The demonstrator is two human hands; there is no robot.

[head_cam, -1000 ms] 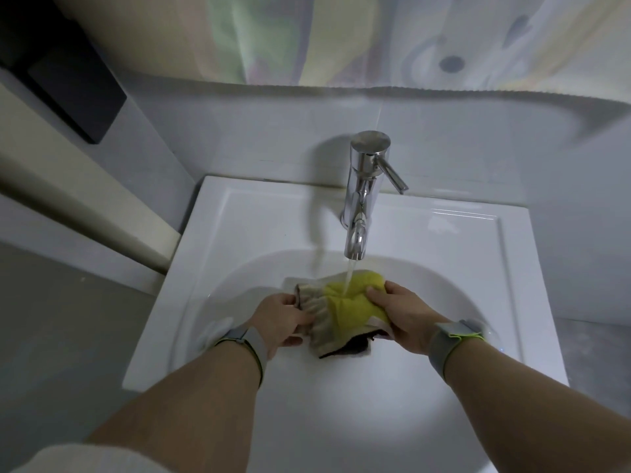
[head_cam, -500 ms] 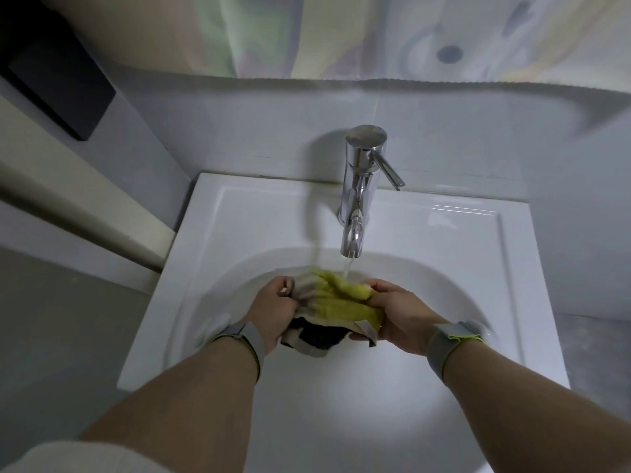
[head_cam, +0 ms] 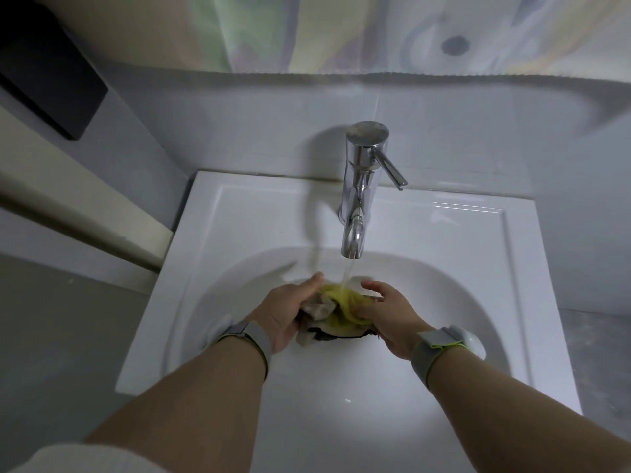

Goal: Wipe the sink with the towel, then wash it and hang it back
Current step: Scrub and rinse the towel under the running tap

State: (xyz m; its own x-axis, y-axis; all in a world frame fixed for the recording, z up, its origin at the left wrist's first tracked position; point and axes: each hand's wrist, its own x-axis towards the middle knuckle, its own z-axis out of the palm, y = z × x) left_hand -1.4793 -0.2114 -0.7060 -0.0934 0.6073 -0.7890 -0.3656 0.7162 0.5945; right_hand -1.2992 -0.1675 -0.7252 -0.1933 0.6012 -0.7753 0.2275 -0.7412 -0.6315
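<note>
A: How did the towel (head_cam: 336, 310) look?

B: It was bunched into a wet wad, yellow on top, beige-grey on the left part, with a dark edge showing underneath. It sat low in the basin of the white sink (head_cam: 444, 268), pressed between both hands, and the water stream (head_cam: 348, 274) landed on its yellow top.

A: How many of each thing did you count?

B: One towel, one sink, one chrome faucet (head_cam: 358, 199) with a single lever pointing to the right, one stream, two hands, and two grey wristbands, one on each wrist. The right wristband (head_cam: 435, 346) had a yellow-green edge; the left wristband (head_cam: 247, 336) was plain grey.

A: And the hands?

B: Both forearms reached in from below, bare, converging on the cloth. The left hand (head_cam: 285, 312) was curled over the beige side, thumb stretched forward past the wad, its grip closed on the towel. The right hand (head_cam: 386, 314) cupped the yellow side, fingers (head_cam: 374, 288) arched and partly lifted, the lower ones pushing into the fabric; that grip was looser but still holding the towel.

A: Where was the faucet from the grip?

B: Just beyond and above it, the spout directly over the gap between the two hands.
</note>
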